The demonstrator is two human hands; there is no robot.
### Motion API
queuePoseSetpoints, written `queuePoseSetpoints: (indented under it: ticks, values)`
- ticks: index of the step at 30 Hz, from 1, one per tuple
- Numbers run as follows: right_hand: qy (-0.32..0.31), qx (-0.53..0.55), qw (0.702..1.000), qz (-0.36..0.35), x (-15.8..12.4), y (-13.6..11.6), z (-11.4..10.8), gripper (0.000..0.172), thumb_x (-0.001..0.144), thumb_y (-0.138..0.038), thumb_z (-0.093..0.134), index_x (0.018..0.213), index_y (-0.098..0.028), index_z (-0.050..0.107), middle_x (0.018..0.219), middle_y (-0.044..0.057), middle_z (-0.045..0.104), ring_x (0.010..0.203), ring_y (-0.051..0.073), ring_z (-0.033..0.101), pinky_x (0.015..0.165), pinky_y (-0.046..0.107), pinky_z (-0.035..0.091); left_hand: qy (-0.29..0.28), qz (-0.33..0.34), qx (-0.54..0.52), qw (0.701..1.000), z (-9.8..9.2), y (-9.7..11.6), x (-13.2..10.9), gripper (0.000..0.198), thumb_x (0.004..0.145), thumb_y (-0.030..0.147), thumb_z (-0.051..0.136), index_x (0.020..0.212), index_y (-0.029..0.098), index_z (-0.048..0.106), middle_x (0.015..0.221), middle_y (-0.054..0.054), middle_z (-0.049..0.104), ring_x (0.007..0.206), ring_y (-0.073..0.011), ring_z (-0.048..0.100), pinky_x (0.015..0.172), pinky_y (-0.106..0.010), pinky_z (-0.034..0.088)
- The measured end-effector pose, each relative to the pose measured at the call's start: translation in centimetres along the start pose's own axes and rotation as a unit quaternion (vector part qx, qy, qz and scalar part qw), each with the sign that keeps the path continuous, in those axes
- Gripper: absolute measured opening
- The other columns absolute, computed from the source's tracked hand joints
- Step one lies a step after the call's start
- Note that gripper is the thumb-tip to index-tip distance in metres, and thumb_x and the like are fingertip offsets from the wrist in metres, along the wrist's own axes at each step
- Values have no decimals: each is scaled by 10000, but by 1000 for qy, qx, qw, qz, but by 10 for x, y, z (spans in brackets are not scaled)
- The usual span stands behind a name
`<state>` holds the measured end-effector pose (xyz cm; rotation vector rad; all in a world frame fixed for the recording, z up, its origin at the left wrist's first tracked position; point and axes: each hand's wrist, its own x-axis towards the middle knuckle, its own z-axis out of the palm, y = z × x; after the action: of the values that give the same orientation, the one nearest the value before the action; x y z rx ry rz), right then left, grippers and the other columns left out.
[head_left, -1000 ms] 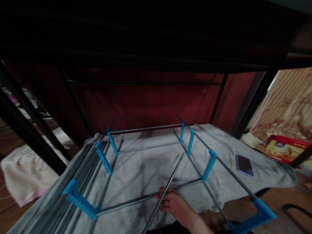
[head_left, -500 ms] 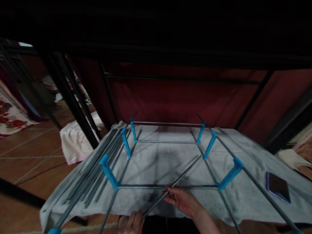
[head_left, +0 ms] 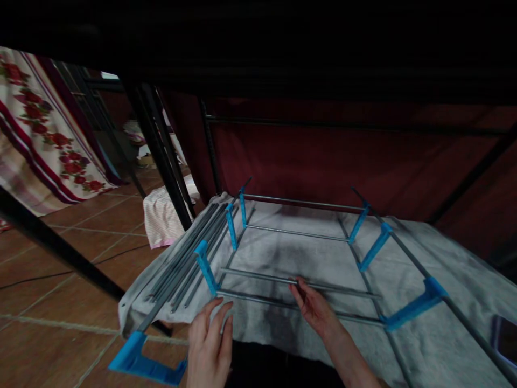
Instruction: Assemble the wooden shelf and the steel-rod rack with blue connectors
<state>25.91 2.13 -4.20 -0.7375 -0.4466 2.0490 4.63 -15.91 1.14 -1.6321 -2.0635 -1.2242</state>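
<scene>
Dark red fabric (head_left: 323,156) hangs across the far side, behind black metal posts (head_left: 161,156). A floral cloth (head_left: 48,140) hangs at far left over a brown tiled floor (head_left: 60,242), where a pink striped cloth (head_left: 161,218) lies crumpled.

From the head view, a grey cloth (head_left: 283,253) is spread over a low surface and droops over its near edge. On it stands a rack frame of grey metal bars joined by blue connectors (head_left: 205,268). A bundle of spare rods (head_left: 189,258) lies along its left side. A blue foot piece (head_left: 141,364) sticks out over the floor at near left.

The right hand (head_left: 315,310) reaches in from the near edge. Its fingers (head_left: 299,288) are closed on a loose rod (head_left: 258,276) that lies crosswise, left to right, just beyond the near crossbar (head_left: 258,302).

The left hand (head_left: 210,339) is flat, fingers spread and gripping nothing. It sits at the near edge of the cloth, just short of the near crossbar; whether it touches the cloth is hard to tell.

A dark phone (head_left: 507,337) lies on the cloth at far right, cut off by the picture's edge.
</scene>
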Motion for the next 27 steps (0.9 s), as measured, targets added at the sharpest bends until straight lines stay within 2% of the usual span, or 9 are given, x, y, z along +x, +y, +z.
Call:
queuePoseSetpoints:
  ticks: [2, 4, 7, 9, 13, 16, 22, 25, 27]
  values:
    - [20, 39, 999, 11, 1, 2, 9, 166, 686, -155, 802, 833, -178, 728, 882, -4, 754, 931, 142, 705, 860, 221, 587, 31, -94, -68, 993, 3, -9, 6, 262, 880, 340, 524, 1104, 254, 630, 1209, -86, 566, 1156, -265, 542, 1010, -453, 439]
    - [14, 50, 999, 7, -1, 6, 19, 187, 690, -150, 796, 862, -185, 733, 932, 0, 753, 991, 150, 690, 904, 241, 575, 69, -178, -135, 972, 9, -19, 13, 301, 838, 410, 567, 1075, 233, 625, 1186, -87, 568, 1162, -283, 536, 1024, -477, 433]
    - [-1, 60, 998, -8, -8, 14, 35, 196, 695, -145, 791, 879, -189, 740, 968, 3, 750, 1043, 158, 672, 971, 272, 547, 116, -293, -202, 927, 17, -32, 26, 439, 786, 451, 610, 1155, 216, 572, 1228, -100, 551, 1207, -309, 513, 1030, -506, 431]
    - [1, 72, 997, -16, -14, 18, 43, 197, 689, -130, 797, 870, -187, 744, 956, 3, 752, 1030, 157, 677, 990, 278, 538, 139, -331, -210, 909, 22, -36, 35, 524, 779, 441, 616, 1237, 204, 522, 1300, -125, 516, 1244, -317, 493, 1055, -513, 412]
    - [-3, 68, 997, -32, -24, 22, 53, 213, 680, -134, 818, 872, -197, 749, 956, -6, 756, 1014, 155, 686, 992, 278, 540, 167, -329, -214, 904, 29, -36, 54, 619, 785, 392, 613, 1335, 152, 459, 1394, -188, 462, 1293, -331, 462, 1096, -511, 371]
    - [-6, 53, 997, -47, -29, 21, 57, 202, 684, -160, 826, 866, -205, 751, 957, -14, 757, 1024, 153, 684, 1000, 272, 535, 183, -319, -237, 899, 33, -39, 66, 607, 792, 364, 611, 1342, 152, 465, 1391, -180, 494, 1282, -317, 482, 1099, -498, 368]
    - [-6, 70, 996, -48, -27, 14, 68, 215, 662, -149, 839, 854, -181, 748, 949, 2, 765, 1005, 147, 692, 981, 243, 536, 202, -272, -257, 905, 38, -45, 89, 448, 768, 333, 637, 1177, 149, 623, 1171, -127, 664, 1129, -290, 596, 1061, -478, 410]
    - [14, 105, 994, -35, -29, 14, 78, 200, 657, -125, 829, 832, -164, 740, 909, 14, 768, 967, 141, 705, 933, 225, 556, 200, -259, -294, 898, 37, -44, 97, 417, 744, 332, 649, 1118, 150, 664, 1084, -104, 701, 1077, -285, 622, 1048, -478, 426]
    - [7, 130, 991, -23, -34, 16, 86, 191, 662, -127, 821, 830, -155, 736, 908, 32, 769, 952, 146, 710, 906, 226, 566, 194, -255, -297, 900, 36, -45, 98, 394, 733, 344, 657, 1075, 151, 683, 1048, -90, 708, 1054, -289, 625, 1062, -502, 408]
